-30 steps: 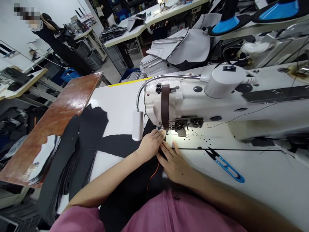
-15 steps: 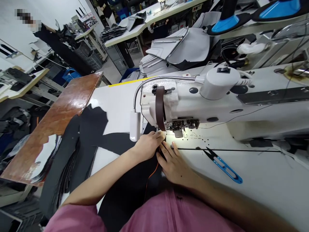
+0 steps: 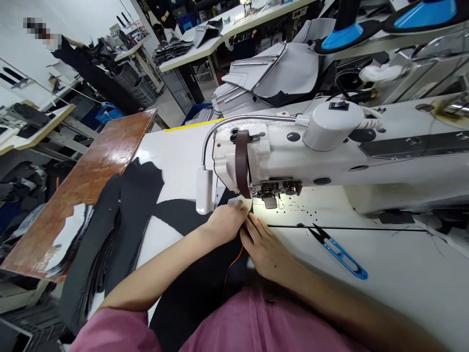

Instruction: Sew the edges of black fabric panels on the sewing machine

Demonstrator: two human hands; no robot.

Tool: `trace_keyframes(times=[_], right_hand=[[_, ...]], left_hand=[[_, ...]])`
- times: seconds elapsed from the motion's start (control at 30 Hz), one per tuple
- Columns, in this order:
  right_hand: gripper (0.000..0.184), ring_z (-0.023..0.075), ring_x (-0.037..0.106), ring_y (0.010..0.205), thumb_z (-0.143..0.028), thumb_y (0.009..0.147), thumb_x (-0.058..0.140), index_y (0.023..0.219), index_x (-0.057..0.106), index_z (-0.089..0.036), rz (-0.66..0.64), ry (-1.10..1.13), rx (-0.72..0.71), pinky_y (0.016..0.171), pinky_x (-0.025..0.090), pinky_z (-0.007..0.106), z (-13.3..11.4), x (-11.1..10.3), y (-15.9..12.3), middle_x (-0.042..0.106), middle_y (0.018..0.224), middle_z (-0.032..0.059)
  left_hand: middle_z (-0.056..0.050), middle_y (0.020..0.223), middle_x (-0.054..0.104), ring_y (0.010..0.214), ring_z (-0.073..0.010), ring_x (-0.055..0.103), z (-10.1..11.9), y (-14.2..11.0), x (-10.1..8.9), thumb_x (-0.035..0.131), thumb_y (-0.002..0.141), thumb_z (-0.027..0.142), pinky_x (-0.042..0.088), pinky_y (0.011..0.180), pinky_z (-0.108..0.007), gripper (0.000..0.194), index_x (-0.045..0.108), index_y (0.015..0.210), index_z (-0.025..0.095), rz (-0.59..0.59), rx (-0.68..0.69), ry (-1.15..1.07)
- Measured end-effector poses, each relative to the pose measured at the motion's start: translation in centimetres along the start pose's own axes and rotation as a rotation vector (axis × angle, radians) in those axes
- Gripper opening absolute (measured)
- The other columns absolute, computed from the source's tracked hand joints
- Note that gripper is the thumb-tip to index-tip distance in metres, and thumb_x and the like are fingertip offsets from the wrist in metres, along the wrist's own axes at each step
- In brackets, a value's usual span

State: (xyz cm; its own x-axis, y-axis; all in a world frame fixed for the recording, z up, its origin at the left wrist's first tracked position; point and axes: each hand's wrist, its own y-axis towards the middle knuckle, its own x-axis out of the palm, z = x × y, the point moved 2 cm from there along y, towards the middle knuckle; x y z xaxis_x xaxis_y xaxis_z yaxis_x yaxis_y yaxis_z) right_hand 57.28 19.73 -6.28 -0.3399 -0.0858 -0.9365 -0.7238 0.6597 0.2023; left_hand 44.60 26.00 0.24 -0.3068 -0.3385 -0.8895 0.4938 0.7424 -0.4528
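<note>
A white industrial sewing machine head (image 3: pixel 278 161) stands over the table, and its presser foot (image 3: pixel 270 200) sits under a bright light. My left hand (image 3: pixel 227 222) rests on a black sheet material (image 3: pixel 186 217) just left of the foot, fingertips close to the needle area. My right hand (image 3: pixel 267 252) pinches the same material's edge from the front, near the foot. An orange line (image 3: pixel 234 261) runs along the black piece below my hands. Blue-handled thread snips (image 3: pixel 339 254) lie on the white table (image 3: pixel 322 259) to the right of my right hand.
A stack of black cut pieces (image 3: pixel 91 239) lies on a brown board (image 3: pixel 84 195) at the left. A gooseneck lamp (image 3: pixel 204 191) stands beside the machine. Grey pieces (image 3: pixel 274 71) are piled behind it, and a co-worker (image 3: pixel 91 73) stands at the far left.
My left hand's fingertips have drawn back slightly from the foot, and my right hand has shifted slightly toward it. The view has tilted slightly, and the snips have not moved on the table.
</note>
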Motion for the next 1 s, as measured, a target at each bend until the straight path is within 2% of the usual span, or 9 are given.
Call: trace_keyframes(times=[0.17,0.33,0.43,0.53,0.63,0.77,0.87,1.0], right_hand=[[0.054,0.0327,0.030,0.137,-0.008,0.083,0.043,0.137,0.041,0.000,0.050,-0.095,-0.004,0.112,0.032,0.044,0.8,0.4,0.3,0.038,0.142,0.0251],[0.050,0.0346,0.036,0.132,-0.009,0.083,0.046,0.132,0.046,0.000,0.116,-0.129,-0.019,0.109,0.036,0.045,-0.1,-0.2,0.1,0.045,0.136,0.0264],[0.042,0.0320,0.048,0.122,-0.011,0.083,0.047,0.124,0.054,-0.002,0.185,-0.149,-0.043,0.107,0.037,0.047,-0.9,-0.2,-0.1,0.056,0.121,0.0234],[0.031,0.0281,0.057,0.107,-0.009,0.084,0.045,0.109,0.062,-0.002,0.249,-0.189,-0.145,0.105,0.038,0.046,-1.2,-0.1,-0.1,0.063,0.103,0.0185],[0.025,0.0275,0.058,0.104,-0.009,0.085,0.046,0.101,0.064,-0.003,0.208,-0.207,-0.202,0.101,0.042,0.043,-1.0,-0.2,0.2,0.064,0.099,0.0182],[0.028,0.0298,0.055,0.110,-0.010,0.085,0.046,0.109,0.061,-0.003,0.153,-0.252,-0.115,0.099,0.042,0.045,-0.6,-0.6,0.5,0.062,0.106,0.0203],[0.037,0.0334,0.053,0.115,-0.013,0.085,0.046,0.121,0.055,-0.007,0.126,-0.283,-0.047,0.099,0.041,0.050,-0.7,-0.6,0.6,0.059,0.116,0.0206],[0.038,0.0365,0.051,0.117,-0.016,0.084,0.047,0.120,0.056,-0.008,0.140,-0.311,-0.009,0.102,0.036,0.057,-0.9,-0.2,0.7,0.059,0.117,0.0215]], left_hand=[[-0.014,0.101,0.061,0.084,-0.0256,0.065,0.0,0.6,0.0,0.045,0.084,0.012,0.055,0.071,-0.035,0.023,0.054,0.105,0.009,0.005,0.022,-0.014],[-0.015,0.095,0.063,0.085,-0.0269,0.065,0.0,0.9,0.3,0.041,0.086,0.014,0.055,0.071,-0.037,0.023,0.053,0.105,0.008,0.042,0.037,-0.037],[-0.016,0.093,0.064,0.083,-0.0278,0.066,-0.1,1.0,0.2,0.040,0.086,0.013,0.054,0.068,-0.037,0.024,0.053,0.106,0.007,0.045,0.038,-0.037],[-0.015,0.089,0.065,0.082,-0.0294,0.066,-0.2,1.0,-0.1,0.042,0.083,0.012,0.054,0.065,-0.038,0.027,0.054,0.107,0.006,0.054,0.048,-0.020],[-0.015,0.086,0.066,0.079,-0.0302,0.066,-0.2,0.9,-0.3,0.044,0.084,0.015,0.053,0.063,-0.038,0.027,0.055,0.106,0.006,0.045,0.043,-0.002],[-0.016,0.086,0.066,0.078,-0.0292,0.066,0.0,0.9,-0.3,0.038,0.088,0.017,0.052,0.064,-0.037,0.025,0.057,0.101,0.006,0.036,0.075,0.014],[-0.016,0.087,0.066,0.078,-0.0287,0.066,0.2,1.0,-0.3,0.036,0.090,0.019,0.052,0.065,-0.038,0.026,0.058,0.098,0.007,0.023,0.100,0.008],[-0.015,0.087,0.067,0.079,-0.0281,0.066,0.1,1.0,-0.5,0.038,0.088,0.018,0.052,0.067,-0.037,0.025,0.058,0.098,0.008,0.036,0.100,-0.005]])
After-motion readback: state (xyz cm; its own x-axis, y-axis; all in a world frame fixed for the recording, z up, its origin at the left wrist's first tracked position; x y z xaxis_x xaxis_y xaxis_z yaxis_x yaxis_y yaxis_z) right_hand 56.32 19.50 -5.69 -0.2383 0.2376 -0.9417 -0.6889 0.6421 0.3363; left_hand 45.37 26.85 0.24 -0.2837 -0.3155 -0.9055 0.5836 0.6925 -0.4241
